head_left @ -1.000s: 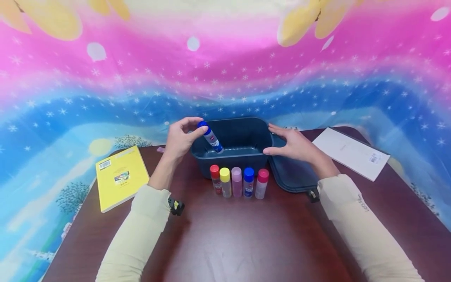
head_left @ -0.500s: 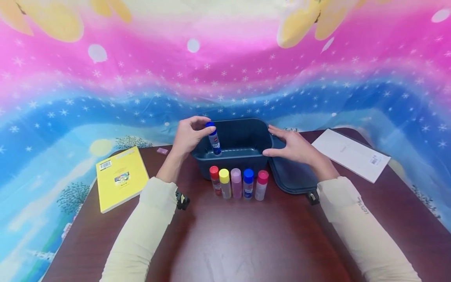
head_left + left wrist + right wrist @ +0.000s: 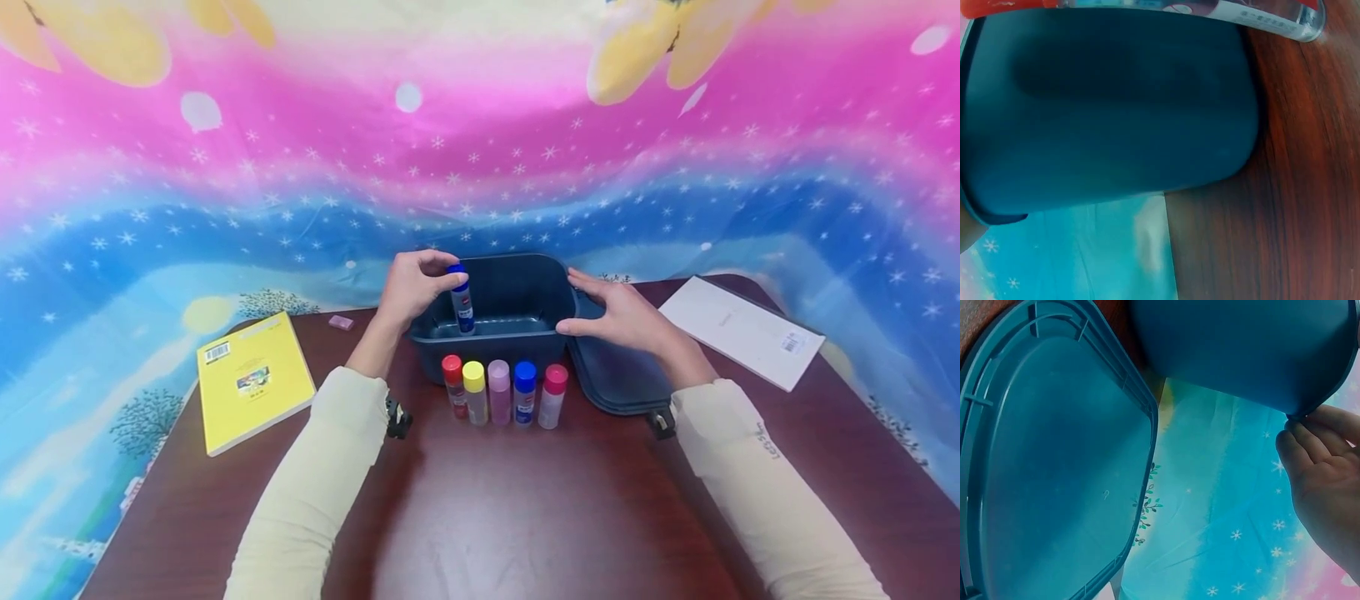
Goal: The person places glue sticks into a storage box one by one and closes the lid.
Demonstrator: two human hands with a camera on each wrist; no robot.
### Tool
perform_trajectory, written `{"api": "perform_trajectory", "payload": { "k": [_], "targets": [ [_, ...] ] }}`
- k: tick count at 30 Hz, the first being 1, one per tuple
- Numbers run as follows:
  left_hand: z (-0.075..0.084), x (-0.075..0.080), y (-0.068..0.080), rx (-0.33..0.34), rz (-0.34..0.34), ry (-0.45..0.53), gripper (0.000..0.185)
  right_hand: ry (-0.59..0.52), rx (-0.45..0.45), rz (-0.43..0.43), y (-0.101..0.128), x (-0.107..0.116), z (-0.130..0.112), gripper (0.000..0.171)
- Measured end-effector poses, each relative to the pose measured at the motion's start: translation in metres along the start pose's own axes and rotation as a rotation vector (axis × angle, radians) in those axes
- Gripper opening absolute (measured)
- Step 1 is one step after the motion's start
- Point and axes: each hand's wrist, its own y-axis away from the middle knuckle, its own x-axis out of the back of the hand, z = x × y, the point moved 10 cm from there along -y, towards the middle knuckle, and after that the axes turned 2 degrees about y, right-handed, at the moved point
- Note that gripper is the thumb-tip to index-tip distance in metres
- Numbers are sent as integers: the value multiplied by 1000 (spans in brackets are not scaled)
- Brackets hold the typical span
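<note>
A dark blue-grey plastic bin [image 3: 487, 350] stands open-topped at the back of the table. My left hand [image 3: 411, 287] pinches the blue cap of a glue stick [image 3: 463, 310], held upright inside the bin near its left end. At the bin's right end my right hand [image 3: 622, 315] rests on the rim, thumb at the front and straight fingers farther back; the right wrist view shows its fingertips right at the rim. Before the bin several glue sticks stand in a row: red [image 3: 454, 387], yellow [image 3: 476, 396], lilac [image 3: 498, 392], blue [image 3: 524, 396] and pink-red [image 3: 552, 400].
The bin's lid [image 3: 1066, 456] lies inner side up to the right of the bin, partly under my right hand. A yellow book [image 3: 255, 383] is at the left, a white booklet [image 3: 742, 329] at the right. Behind the bin lies a small pink piece [image 3: 341, 322], left of it.
My left hand has moved right and slightly down with the blue-capped glue stick, which has gone from tilted to nearly upright. My right hand stays on the bin.
</note>
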Motion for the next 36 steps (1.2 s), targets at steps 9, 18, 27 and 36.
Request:
{"api": "perform_trajectory", "payload": {
  "k": [9,18,27,36],
  "targets": [
    [-9,-20,-6,47,-79,-71,33,0,25,24,2,-3,2,91],
    [-14,-25,-9,69,-105,-106,32,10,24,9,1,-5,0,93],
    [-12,-28,-16,73,-99,-109,29,16,30,0,0,2,-4,93],
    [-10,-28,-18,59,-100,-110,29,-1,10,6,-1,2,1,92]
  ]
}}
